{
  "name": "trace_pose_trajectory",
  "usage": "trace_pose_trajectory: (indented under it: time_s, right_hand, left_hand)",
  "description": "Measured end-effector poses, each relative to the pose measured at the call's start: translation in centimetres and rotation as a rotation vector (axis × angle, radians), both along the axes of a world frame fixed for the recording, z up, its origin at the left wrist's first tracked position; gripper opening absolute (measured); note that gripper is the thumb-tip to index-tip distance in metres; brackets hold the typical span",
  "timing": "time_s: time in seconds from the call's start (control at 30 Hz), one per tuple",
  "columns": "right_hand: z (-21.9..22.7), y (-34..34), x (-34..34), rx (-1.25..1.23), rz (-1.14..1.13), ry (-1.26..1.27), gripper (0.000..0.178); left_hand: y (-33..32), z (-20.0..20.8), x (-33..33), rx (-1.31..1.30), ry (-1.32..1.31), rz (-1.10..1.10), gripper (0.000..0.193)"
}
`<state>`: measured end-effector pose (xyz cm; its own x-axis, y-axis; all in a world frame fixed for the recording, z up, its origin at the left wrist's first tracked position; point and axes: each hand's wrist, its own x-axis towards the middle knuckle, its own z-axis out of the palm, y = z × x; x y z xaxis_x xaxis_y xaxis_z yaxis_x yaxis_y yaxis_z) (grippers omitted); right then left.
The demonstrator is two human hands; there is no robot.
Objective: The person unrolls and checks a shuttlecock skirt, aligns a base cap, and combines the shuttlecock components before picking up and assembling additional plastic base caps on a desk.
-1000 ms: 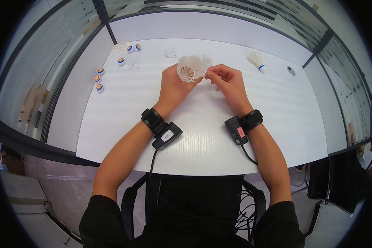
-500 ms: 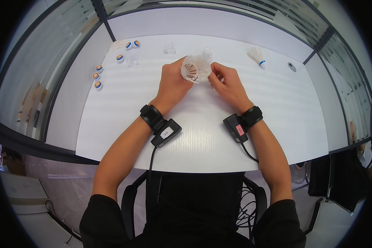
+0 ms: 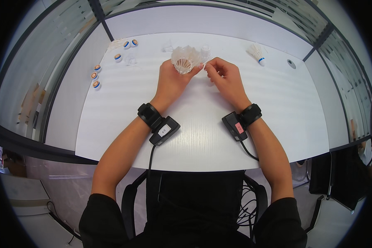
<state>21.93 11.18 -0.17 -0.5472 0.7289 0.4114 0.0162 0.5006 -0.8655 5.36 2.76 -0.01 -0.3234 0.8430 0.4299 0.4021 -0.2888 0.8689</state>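
My left hand [image 3: 171, 84] is wrapped round a whitish, ribbed, flared shuttlecock skirt [image 3: 186, 60], its wide open end turned partly toward me. The thumb lies along its right side. Just to the right, my right hand [image 3: 226, 77] is closed, its thumb and index finger pinched together close to the left thumb tip. What those fingers hold, if anything, is too small to make out. Behind the gap between my hands stands a small clear, cup-like piece [image 3: 205, 50].
A feathered shuttlecock [image 3: 257, 55] with a blue band lies at the back right, near a round grommet [image 3: 291, 64]. Several white, blue-banded shuttlecock bases [image 3: 118, 58] stand at left. Clear plastic pieces [image 3: 130, 60] lie near them. Low partitions [image 3: 211, 20] border the white table [image 3: 194, 136].
The shuttlecock skirt has moved slightly left and up in my left hand, and its open end has turned. My right hand has drawn away from the skirt's side.
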Motion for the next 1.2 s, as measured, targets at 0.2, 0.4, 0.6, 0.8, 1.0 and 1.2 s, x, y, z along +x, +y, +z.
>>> trace_pose_trajectory:
  time_s: [0.2, 0.4, 0.6, 0.8, 1.0, 1.2]
  right_hand:
    - [-0.1, 0.4, 0.1, -0.084, -0.044, 0.062, 0.022]
    - [-0.1, 0.6, 0.0, -0.142, -0.093, 0.097, 0.024]
    - [0.2, 0.5, 0.2, -0.223, -0.159, 0.090, 0.025]
    - [0.5, 0.0, 0.0, -0.201, -0.002, 0.077, 0.029]
    - [0.3, 0.3, 0.4, -0.224, -0.041, 0.092, 0.025]
    - [0.6, 0.0, 0.2, -0.281, 0.045, 0.080, 0.019]
  left_hand:
    - [-0.1, 0.3, -0.2, -0.099, -0.108, -0.092, 0.020]
    - [0.0, -0.1, -0.3, -0.082, -0.207, -0.173, 0.021]
    - [0.0, -0.1, -0.2, -0.140, -0.203, -0.214, 0.022]
    - [-0.1, 0.0, -0.2, -0.140, -0.119, -0.175, 0.021]
    - [-0.7, 0.2, 0.8, -0.040, 0.104, -0.131, 0.022]
    - [0.0, 0.5, -1.7, -0.117, -0.124, 0.069, 0.022]
